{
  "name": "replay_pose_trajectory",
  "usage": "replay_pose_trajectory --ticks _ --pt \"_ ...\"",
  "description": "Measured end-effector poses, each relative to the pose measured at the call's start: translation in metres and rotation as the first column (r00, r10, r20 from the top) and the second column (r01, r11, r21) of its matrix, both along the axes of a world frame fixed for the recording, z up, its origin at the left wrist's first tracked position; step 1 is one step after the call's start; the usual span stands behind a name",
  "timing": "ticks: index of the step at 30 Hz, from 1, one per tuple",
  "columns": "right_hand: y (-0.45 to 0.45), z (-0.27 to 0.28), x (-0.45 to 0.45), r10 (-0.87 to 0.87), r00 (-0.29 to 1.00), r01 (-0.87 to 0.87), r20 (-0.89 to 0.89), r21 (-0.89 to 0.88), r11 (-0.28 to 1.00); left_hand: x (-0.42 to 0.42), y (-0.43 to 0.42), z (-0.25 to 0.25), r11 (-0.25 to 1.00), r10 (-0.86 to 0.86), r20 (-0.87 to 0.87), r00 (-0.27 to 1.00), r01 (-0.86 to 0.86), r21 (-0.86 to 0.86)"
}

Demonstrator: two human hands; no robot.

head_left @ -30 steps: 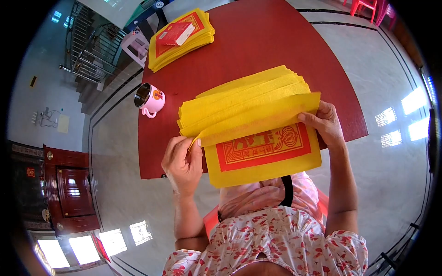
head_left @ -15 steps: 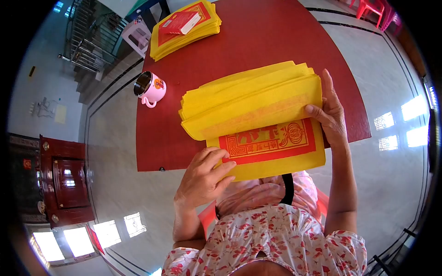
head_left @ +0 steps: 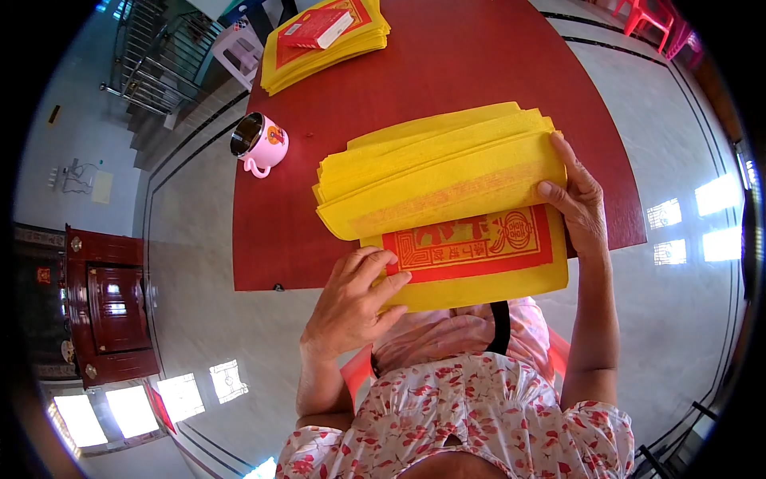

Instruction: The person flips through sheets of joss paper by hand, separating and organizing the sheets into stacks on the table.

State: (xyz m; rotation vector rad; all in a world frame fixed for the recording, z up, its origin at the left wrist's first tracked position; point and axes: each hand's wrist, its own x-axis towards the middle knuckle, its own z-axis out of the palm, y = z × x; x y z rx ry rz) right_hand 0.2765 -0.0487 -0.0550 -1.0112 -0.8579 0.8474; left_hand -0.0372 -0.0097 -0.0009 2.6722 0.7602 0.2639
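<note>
A stack of yellow paper sheets (head_left: 447,168) lies at the near edge of the red table, its upper sheets folded back away from me. Below the fold shows a yellow sheet with a red and gold printed panel (head_left: 471,243). My right hand (head_left: 581,195) grips the right edge of the folded-back sheets between thumb and fingers. My left hand (head_left: 355,299) rests at the left of the printed sheet, fingers apart and fingertips over the panel's left edge, pinching nothing.
A pink mug (head_left: 261,144) stands at the table's left side. Farther back, a second yellow stack (head_left: 327,60) carries a red-covered block (head_left: 317,29). The red table (head_left: 447,56) has its near edge by my lap. A pink stool (head_left: 645,20) is at the upper right.
My left hand has let go of the sheet's left corner and moved down onto the printed panel. The folded-back sheets lie farther back, and my right hand's fingers have reached up along their edge.
</note>
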Motion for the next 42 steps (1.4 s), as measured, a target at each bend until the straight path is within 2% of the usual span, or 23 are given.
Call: replay_pose_trajectory --ticks 20,29,34,42 --pt "0.0 0.001 0.001 0.032 0.999 -0.032 -0.002 -0.006 0.999 -0.005 0.007 -0.002 1.0 -0.025 0.086 0.996 0.027 -0.012" --pt "-0.002 0.001 0.002 0.06 0.997 -0.061 -0.054 -0.014 0.998 -0.018 0.013 0.004 0.999 0.049 0.188 0.981 -0.047 -0.015" --pt "-0.002 0.001 0.004 0.083 0.995 -0.085 -0.05 -0.037 0.996 -0.022 0.019 -0.002 0.996 0.056 0.386 0.921 -0.076 0.037" --pt "-0.003 0.005 0.002 0.079 0.995 -0.081 -0.066 -0.032 0.996 -0.016 0.018 -0.002 0.977 0.162 0.518 0.84 -0.21 0.035"
